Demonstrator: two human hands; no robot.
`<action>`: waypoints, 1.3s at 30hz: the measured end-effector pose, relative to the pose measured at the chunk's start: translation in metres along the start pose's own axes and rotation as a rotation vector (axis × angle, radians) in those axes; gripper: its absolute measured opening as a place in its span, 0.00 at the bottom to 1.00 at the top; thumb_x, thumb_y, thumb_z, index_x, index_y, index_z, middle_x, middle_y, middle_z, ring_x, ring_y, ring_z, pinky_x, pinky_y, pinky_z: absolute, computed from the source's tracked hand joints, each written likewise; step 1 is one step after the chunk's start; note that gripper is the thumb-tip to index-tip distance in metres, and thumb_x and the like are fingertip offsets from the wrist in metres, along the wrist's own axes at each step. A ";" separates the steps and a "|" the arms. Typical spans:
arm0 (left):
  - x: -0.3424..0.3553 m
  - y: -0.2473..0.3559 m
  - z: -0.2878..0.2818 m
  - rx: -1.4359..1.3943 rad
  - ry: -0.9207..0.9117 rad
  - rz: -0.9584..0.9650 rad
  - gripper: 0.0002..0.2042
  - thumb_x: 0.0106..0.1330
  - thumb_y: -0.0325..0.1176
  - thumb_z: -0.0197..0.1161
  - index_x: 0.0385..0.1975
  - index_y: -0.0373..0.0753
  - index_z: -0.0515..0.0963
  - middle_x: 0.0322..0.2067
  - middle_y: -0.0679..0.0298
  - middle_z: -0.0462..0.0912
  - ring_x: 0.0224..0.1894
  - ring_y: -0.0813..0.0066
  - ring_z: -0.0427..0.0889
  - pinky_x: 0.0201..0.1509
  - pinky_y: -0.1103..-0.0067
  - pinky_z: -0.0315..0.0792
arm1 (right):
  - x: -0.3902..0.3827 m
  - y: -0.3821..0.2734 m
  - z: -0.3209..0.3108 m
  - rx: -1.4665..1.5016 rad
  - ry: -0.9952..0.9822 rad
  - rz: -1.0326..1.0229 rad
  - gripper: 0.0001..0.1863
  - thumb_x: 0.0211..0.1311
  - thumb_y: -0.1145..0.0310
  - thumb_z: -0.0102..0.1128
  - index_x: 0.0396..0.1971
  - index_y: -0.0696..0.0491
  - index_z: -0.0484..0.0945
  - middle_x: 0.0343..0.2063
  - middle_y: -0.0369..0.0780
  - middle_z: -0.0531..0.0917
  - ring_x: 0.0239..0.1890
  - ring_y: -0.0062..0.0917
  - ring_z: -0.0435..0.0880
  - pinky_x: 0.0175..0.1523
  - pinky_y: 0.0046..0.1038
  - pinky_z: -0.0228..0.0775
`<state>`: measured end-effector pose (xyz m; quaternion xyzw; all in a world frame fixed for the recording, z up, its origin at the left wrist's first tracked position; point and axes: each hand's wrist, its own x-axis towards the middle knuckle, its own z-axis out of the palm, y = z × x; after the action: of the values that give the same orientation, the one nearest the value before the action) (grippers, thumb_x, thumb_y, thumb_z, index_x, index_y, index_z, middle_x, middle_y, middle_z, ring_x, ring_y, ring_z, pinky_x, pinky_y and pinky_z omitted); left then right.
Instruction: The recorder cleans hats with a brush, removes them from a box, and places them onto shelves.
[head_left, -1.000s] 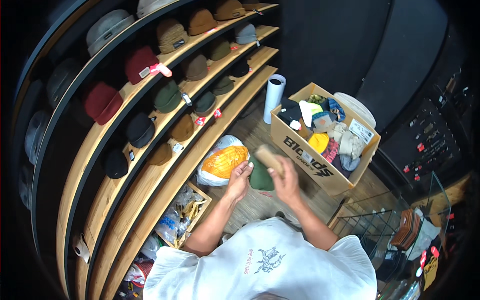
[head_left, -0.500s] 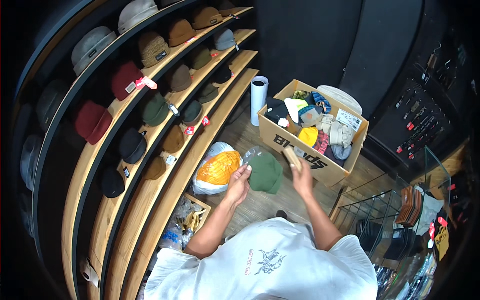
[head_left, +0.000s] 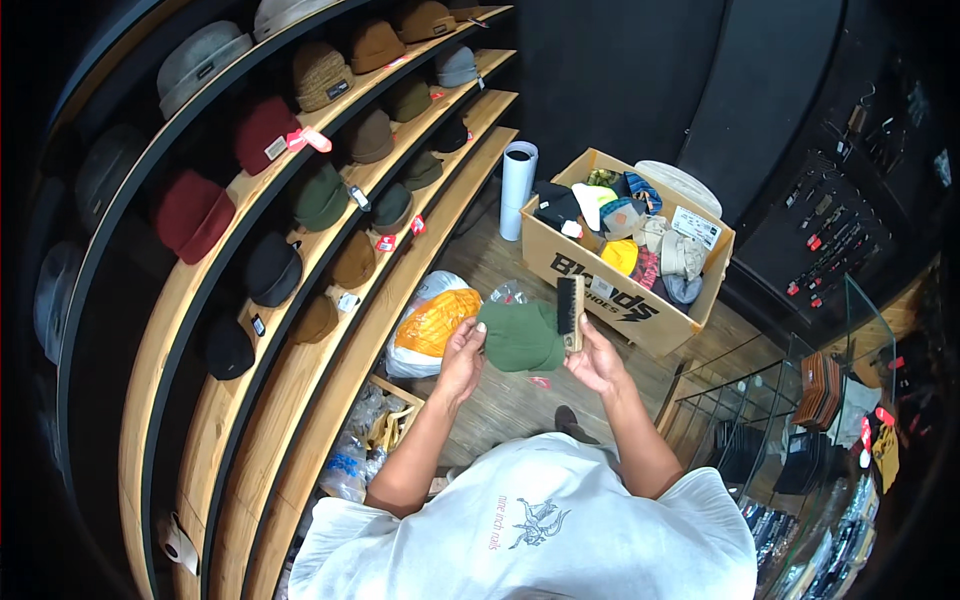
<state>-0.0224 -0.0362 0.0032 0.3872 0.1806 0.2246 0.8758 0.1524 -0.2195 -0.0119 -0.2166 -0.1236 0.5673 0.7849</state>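
Holds between both hands a soft, rounded green fabric beanie (head_left: 522, 338), pinched at left by thumb and fingers of the left hand (head_left: 461, 357), and a black-bristled, pale-wood brush (head_left: 572, 317), gripped in the right hand (head_left: 598, 362), now swung to the beanie's right edge, seemingly within brushing reach.

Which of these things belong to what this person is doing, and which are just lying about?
In use:
- green beanie, in the left hand
- wooden brush with dark bristles, in the right hand

Just about:
- cardboard box of hats
- white roll
- orange-and-white plastic bag
- shelved maroon beanie
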 end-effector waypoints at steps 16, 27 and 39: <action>-0.027 0.061 0.016 0.885 -0.127 0.334 0.24 0.63 0.33 0.66 0.58 0.34 0.69 0.55 0.56 0.75 0.61 0.68 0.72 0.66 0.74 0.64 | 0.028 -0.087 0.121 -1.010 -0.293 0.110 0.28 0.61 0.60 0.63 0.58 0.59 0.70 0.51 0.36 0.76 0.54 0.20 0.72 0.61 0.24 0.61; 0.025 0.073 0.097 0.976 -0.209 0.673 0.10 0.51 0.20 0.62 0.34 0.31 0.73 0.31 0.62 0.76 0.32 0.74 0.76 0.40 0.80 0.71 | -0.003 -0.147 0.160 -1.589 -0.431 -0.185 0.25 0.60 0.64 0.64 0.55 0.59 0.73 0.51 0.42 0.79 0.54 0.27 0.76 0.59 0.30 0.68; 0.068 0.060 0.173 1.114 -0.445 0.855 0.19 0.51 0.16 0.57 0.45 0.35 0.67 0.43 0.55 0.80 0.46 0.51 0.78 0.51 0.67 0.72 | -0.039 -0.195 0.106 -1.618 -0.445 -0.180 0.24 0.54 0.58 0.70 0.52 0.46 0.81 0.71 0.49 0.54 0.73 0.40 0.51 0.73 0.38 0.45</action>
<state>0.1036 -0.0676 0.1495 0.8477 -0.0806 0.3377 0.4011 0.2563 -0.2861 0.1760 -0.5847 -0.6604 0.2683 0.3874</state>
